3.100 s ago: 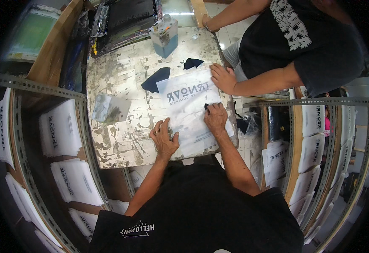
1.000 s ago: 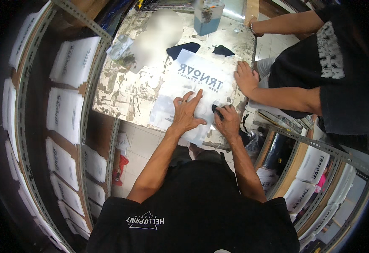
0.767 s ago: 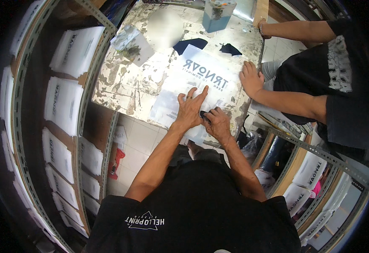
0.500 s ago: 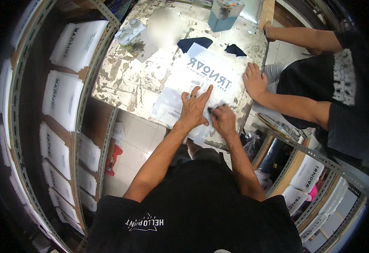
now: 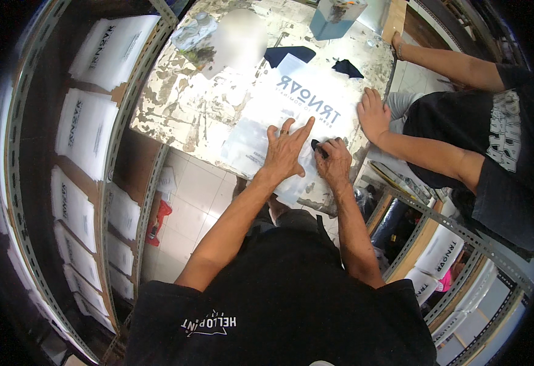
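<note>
The white printed bag lies flat near the front edge of the worn, paint-flaked surface; our left hand presses on it, fingers spread flat; just beside it our right hand rests on the same bag, fingers curled and pinching a small dark tool; a co-worker's hand lies flat on the bag's far right edge; beyond it sit dark fabric pieces and a blue-grey box; white packets fill the shelves on the left.

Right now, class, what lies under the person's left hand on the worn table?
The left hand lies flat on a white printed bag on the table. What the bag holds is hidden.
</note>
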